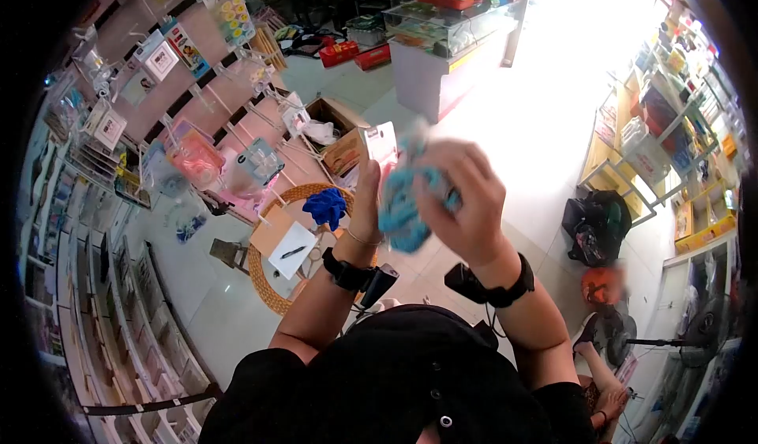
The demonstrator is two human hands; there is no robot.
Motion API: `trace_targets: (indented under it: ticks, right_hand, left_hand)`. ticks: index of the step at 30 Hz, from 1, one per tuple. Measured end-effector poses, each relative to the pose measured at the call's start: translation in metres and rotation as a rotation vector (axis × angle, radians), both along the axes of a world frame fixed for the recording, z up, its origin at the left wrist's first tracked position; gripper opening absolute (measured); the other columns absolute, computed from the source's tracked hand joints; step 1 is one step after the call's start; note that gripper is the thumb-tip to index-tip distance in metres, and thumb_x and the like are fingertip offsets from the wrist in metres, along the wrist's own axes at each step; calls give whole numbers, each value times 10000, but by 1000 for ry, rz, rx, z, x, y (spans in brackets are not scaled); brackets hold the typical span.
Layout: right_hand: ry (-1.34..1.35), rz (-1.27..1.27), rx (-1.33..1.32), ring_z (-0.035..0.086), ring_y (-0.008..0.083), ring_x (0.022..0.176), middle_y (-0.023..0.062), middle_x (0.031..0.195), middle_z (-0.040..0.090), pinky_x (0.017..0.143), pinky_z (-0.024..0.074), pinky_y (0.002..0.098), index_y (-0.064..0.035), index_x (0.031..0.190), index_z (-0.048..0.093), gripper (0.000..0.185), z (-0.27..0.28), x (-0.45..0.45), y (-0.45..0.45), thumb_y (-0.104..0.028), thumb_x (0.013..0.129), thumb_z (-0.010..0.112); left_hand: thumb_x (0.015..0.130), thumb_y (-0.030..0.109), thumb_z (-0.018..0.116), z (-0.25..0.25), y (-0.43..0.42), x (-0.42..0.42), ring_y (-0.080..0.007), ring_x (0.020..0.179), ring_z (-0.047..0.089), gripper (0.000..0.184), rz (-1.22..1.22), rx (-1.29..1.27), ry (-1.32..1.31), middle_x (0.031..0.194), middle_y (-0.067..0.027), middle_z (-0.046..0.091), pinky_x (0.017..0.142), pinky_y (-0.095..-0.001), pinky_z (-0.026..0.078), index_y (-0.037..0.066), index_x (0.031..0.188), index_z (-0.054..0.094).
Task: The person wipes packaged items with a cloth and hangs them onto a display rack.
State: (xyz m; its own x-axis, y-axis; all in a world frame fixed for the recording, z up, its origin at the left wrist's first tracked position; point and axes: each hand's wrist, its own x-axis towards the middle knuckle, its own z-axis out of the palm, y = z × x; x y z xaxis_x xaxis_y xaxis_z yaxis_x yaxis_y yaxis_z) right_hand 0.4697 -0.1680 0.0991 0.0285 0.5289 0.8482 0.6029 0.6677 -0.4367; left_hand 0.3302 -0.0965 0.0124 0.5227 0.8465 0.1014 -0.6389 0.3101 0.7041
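Note:
In the middle of the head view, my right hand (471,195) is closed on a crumpled light-blue cloth (405,211), both smeared by motion. My left hand (366,195) is seen edge-on and grips a package with a white and red card (381,146); most of its fingers are hidden behind it. The cloth is held against or just in front of the package; I cannot tell if they touch. Left of my left forearm, a bunched dark-blue cloth (324,207) lies on a round wicker-edged table (257,256).
White paper with a black pen (294,251) lies on the round table. Pegboard racks with hanging packages (193,156) stand close on the left. Beyond are a cardboard box (341,150) and a glass-topped counter (433,73). On the right are shelves, a black bag (596,227) and a seated person's leg (604,369).

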Motion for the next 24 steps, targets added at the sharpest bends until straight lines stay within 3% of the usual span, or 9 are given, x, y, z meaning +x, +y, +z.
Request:
trace_targets:
  ticks: [2,5,8,11,15,18,20,22,24]
  right_hand:
    - [17,8,11,564,334,952,140,1044,599,854,478,389,-70,1028,614,315,1,-6,14,-132,726,676]
    - [5,79,-298,517,406,1088,209,1224,500,961,421,433,-81,1274,473,563,-15,-38,26,-193,757,667]
    - [-140,14,-279,561,374,1034,185,1170,554,900,463,413,-71,1249,502,535,-32,-51,19,-197,759,680]
    - [-138,69,-350,550,362,1048,158,1141,569,920,431,440,-88,1248,503,561,-35,-53,13,-217,735,689]
    - [-267,44,-319,543,332,1056,137,1101,597,931,414,422,-79,1190,548,538,-29,-61,2,-146,672,679]
    - [-338,50,-271,522,311,1068,117,1069,602,945,391,416,-80,1134,582,502,-32,-68,-12,-135,644,676]
    - [-317,121,-367,502,288,1071,79,1089,585,946,368,430,-111,1171,561,532,-35,-63,-10,-170,661,703]
    - [-303,156,-316,550,302,982,106,984,623,904,424,398,-80,1069,605,451,-37,-58,-6,-137,629,683]
    - [-423,337,-589,566,305,940,107,908,630,893,433,400,-71,1025,617,410,-48,-41,-3,-117,623,683]
  left_hand:
    - [938,552,389,0,-9,5,-214,1172,503,624,-94,-16,-82,1293,-118,486,978,-363,437,88,1355,382]
    - [942,526,399,-6,-15,7,-216,1177,496,586,-135,-95,-231,1293,-117,479,997,-372,421,99,1342,390]
    - [947,500,409,-24,-8,7,-217,1181,488,548,-131,-194,-484,1293,-115,472,1016,-381,406,109,1329,398]
    - [951,474,420,-44,-4,8,-219,1186,481,510,-78,-247,-694,1293,-113,465,1035,-389,390,119,1317,407]
    - [948,528,361,3,-17,-6,-237,1033,551,472,120,-81,-339,1128,-107,543,931,-406,453,140,1185,490]
    - [903,628,349,22,-6,-28,-259,874,598,581,-139,-250,-577,993,-114,596,818,-446,503,113,1082,552]
    - [869,660,384,25,3,-34,-271,867,601,641,244,-151,-167,970,-129,602,805,-455,506,69,1031,571]
    - [868,636,401,32,3,-43,-272,910,615,674,281,-244,-179,1024,-146,607,804,-425,519,18,1089,554]
    - [862,592,427,34,24,-59,-273,1017,598,689,281,-162,-340,1132,-161,580,887,-415,499,6,1217,485]
